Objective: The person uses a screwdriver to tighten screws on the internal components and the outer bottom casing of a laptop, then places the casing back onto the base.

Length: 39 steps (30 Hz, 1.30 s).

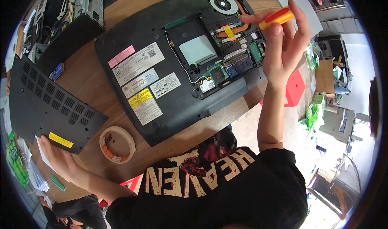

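Note:
My right hand [283,51] is raised over the right part of an upturned black laptop [184,111]. It grips a screwdriver by its yellow and red handle [279,18]; the shaft cannot be made out. Under that hand lie the laptop's bared inner parts: a cooling fan [223,4], a copper heat pipe [242,28] and a blue memory module [241,68]. My left hand [58,158] rests with outstretched fingers at the near edge of a black vented bottom cover [44,111], beside a white sheet [42,153].
A tape roll [131,138] with small dark screws inside its ring lies between cover and laptop. Behind stands an opened device [76,26] with exposed wiring. A small blue item [57,71] lies near it. Red stools [295,88] stand below the table; another person's hands show lower left.

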Tool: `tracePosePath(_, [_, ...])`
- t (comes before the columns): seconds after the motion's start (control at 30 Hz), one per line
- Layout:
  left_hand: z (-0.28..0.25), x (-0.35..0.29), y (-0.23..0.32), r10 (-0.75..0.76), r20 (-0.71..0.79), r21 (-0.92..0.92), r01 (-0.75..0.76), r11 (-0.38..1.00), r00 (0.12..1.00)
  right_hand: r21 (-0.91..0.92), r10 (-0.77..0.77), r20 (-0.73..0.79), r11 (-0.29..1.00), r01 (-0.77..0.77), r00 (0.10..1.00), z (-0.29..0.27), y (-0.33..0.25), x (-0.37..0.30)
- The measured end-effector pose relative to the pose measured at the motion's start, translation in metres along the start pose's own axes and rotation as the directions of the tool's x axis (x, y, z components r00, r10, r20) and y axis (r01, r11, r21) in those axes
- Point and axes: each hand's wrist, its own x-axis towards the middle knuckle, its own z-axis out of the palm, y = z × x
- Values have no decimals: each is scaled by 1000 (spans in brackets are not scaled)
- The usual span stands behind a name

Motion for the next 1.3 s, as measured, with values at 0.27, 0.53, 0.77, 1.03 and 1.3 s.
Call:
tracePosePath(0.27, [4, -3, 1, -3, -6, 5, 3, 1000, 1000, -329, -82, -119, 943, 39, 989, -10, -8, -3])
tracePosePath(0.53, [2, -1, 1, -17, 5, 3, 17, 1000, 1000, -341, 29, 97, 940, 6, 995, -5, -37, 9])
tracePosePath(0.77, [2, -2, 2, -18, 31, -3, 19, 1000, 999, -209, 79, -143, 972, -108, 986, 3, -25, 6])
tracePosePath(1.03, [4, -3, 2, -19, -26, 20, 19, 1000, 999, -2, -45, -55, 999, 45, 997, 3, -16, 0])
tracePosePath(1.3, [4, -3, 3, -24, 51, 0, 24, 1000, 998, -60, 6, -92, 998, -12, 996, -2, -12, 2])
